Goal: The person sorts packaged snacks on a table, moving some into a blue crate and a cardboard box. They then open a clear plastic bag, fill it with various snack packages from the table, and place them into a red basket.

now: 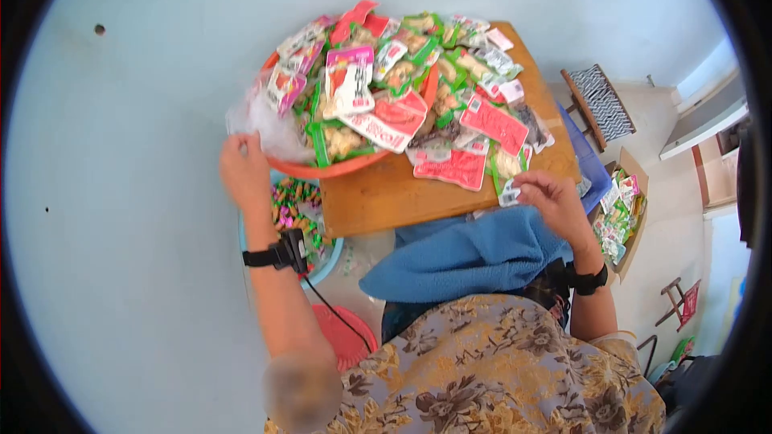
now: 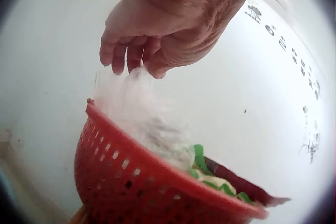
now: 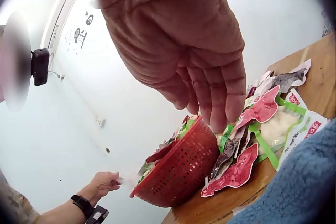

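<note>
My left hand [image 1: 245,169] [image 2: 168,19] pinches the top of a bundle of clear plastic bags [image 1: 277,130] [image 2: 134,100] at the left rim of a red perforated basket [image 1: 346,167] [image 2: 121,155] [image 3: 181,171]. Colourful food packets [image 1: 348,80] fill the basket, and more lie on the wooden table [image 1: 378,201] beside it. Over the table's front right corner, my right hand [image 1: 555,205] [image 3: 184,50] hovers with loosely bent fingers near a green-edged packet [image 1: 508,193]. The right wrist view shows its fingers extended and nothing clearly held.
A blue cloth [image 1: 474,257] drapes over the lap. Below the table stand a blue basin [image 1: 331,267] of small wrapped pieces and a red basin [image 1: 346,337]. On the right are a blue container [image 1: 591,165], a cardboard box [image 1: 635,229] of packets and a woven stool [image 1: 599,100].
</note>
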The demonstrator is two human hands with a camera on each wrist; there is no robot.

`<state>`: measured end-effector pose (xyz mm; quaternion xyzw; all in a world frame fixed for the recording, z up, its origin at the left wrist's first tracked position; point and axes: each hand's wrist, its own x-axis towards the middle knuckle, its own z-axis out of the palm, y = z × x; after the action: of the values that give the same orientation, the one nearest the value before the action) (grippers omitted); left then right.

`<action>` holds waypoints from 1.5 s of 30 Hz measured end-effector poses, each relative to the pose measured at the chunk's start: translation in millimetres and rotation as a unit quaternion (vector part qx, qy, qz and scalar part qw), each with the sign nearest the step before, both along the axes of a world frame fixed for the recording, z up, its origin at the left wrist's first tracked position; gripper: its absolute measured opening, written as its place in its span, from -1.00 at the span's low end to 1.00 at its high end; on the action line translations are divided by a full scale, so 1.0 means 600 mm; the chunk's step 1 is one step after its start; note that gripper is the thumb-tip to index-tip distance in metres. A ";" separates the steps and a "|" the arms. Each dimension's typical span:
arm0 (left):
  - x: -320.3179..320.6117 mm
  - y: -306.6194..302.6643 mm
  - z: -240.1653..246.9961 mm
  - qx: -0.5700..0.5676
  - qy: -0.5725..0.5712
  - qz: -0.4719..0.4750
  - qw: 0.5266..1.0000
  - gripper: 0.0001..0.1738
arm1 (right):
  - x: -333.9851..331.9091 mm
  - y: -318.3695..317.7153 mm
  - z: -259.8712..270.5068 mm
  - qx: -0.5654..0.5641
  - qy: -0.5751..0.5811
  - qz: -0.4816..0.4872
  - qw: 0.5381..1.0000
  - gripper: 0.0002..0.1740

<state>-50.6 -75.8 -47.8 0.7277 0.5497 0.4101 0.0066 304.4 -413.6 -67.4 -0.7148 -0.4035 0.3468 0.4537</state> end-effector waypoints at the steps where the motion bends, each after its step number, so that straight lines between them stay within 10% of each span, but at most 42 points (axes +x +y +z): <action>1: -0.004 -0.006 0.009 -0.012 0.008 0.008 1.000 -0.74 | 0.002 0.000 -0.003 0.008 0.005 0.003 1.000 -0.79; 22: -0.036 -0.166 0.199 -0.011 -0.517 -0.216 0.828 -0.71 | 0.009 0.017 -0.019 0.012 0.071 0.029 0.997 -0.72; 24: -0.062 -0.189 0.196 -0.114 -0.582 -0.478 0.648 -0.73 | 0.002 0.018 -0.014 0.020 0.091 0.037 0.995 -0.67; 25: -0.055 -0.209 0.194 -0.115 -0.582 -0.478 0.648 -0.73 | -0.004 0.021 -0.009 0.033 0.110 0.047 0.992 -0.61; 27: -0.018 -0.261 0.174 -0.294 -0.714 -0.473 0.424 -0.71 | -0.019 0.026 0.018 0.067 0.119 0.078 0.988 -0.47; 29: 0.024 -0.299 0.146 -0.371 -0.765 -0.421 0.316 -0.76 | -0.041 0.027 0.026 0.098 0.127 0.106 0.981 -0.31; 33: 0.122 -0.373 0.085 -0.461 -0.692 -0.364 0.420 -0.76 | -0.040 0.000 -0.024 0.069 0.176 0.153 0.970 0.20; 38: 0.140 -0.404 -0.068 -0.581 -0.711 -0.220 0.330 -0.70 | -0.036 -0.001 -0.058 0.109 0.302 0.021 0.947 0.27; 42: 0.123 -0.419 -0.129 -0.627 -0.703 -0.145 0.304 -0.67 | -0.031 0.007 -0.021 0.208 0.153 -0.048 0.965 0.46; 45: 0.111 -0.420 -0.150 -0.649 -0.670 -0.127 0.336 -0.65 | -0.010 -0.007 -0.024 0.228 0.048 -0.069 0.970 0.18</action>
<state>15.8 -328.0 -137.7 0.0353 0.3542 0.2680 0.8953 298.3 -417.8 -82.1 -0.6013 -0.3991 0.2477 0.6464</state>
